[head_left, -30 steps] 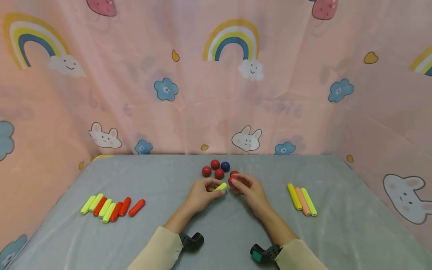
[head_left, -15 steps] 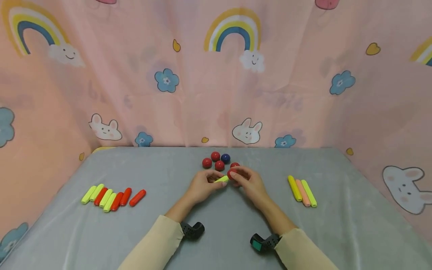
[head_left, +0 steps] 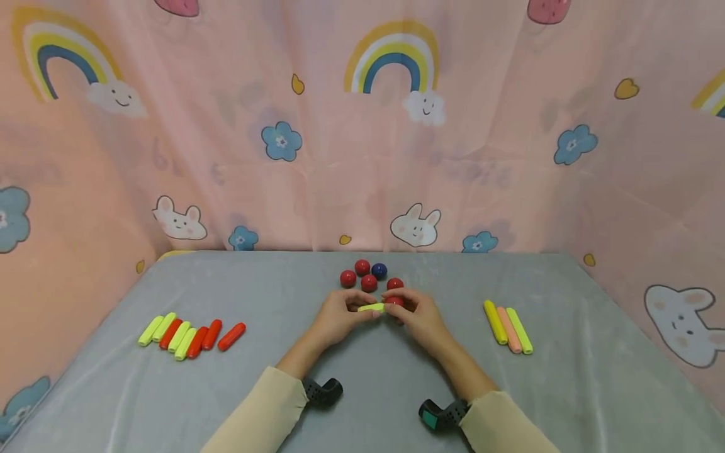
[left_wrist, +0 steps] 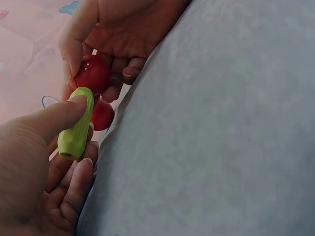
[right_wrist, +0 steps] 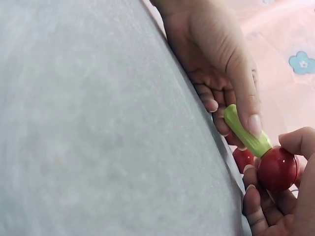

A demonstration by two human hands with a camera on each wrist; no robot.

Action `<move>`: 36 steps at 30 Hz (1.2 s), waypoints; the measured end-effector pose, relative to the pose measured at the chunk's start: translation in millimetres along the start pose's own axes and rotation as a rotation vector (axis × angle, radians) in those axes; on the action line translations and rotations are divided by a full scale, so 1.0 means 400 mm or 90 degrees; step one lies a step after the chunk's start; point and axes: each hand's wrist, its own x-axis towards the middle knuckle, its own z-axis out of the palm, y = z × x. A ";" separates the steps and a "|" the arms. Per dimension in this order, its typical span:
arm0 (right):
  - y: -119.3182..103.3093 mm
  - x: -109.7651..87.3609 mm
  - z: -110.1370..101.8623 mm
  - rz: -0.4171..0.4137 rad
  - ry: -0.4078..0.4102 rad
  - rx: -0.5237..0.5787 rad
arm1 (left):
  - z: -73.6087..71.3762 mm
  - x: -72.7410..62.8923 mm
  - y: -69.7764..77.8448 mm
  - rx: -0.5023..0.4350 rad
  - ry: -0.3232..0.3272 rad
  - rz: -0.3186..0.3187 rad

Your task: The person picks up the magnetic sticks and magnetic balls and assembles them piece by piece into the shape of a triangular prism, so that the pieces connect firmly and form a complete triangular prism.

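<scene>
My left hand (head_left: 335,316) pinches a short yellow-green plastic rod (left_wrist: 74,135) between thumb and fingers. Opposite it, my right hand (head_left: 423,322) holds a glossy red ball (right_wrist: 277,169) in its fingertips. One end of the rod meets the ball in both wrist views; whether it has entered a hole there is hidden. The left wrist view shows a hollow opening at the rod's other end. Just beyond the right fingers another red ball (head_left: 394,284) rests on the table, partly covered by the hand in the head view.
Several red balls (head_left: 369,283) and a dark blue ball (head_left: 379,271) lie beyond the hands on the grey-covered table (head_left: 283,402). To the left are short red and yellow-green rods (head_left: 196,343); to the right, longer yellow, peach and green rods (head_left: 513,329). A patterned pink curtain (head_left: 317,189) hangs behind.
The rod and the held ball, apart one second ago, have come together end to surface. The rod has turned more level in the head view. The things on the table stay put.
</scene>
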 end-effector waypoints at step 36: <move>0.004 -0.011 0.014 0.009 -0.016 -0.045 | -0.068 -0.011 0.013 0.010 -0.099 -0.020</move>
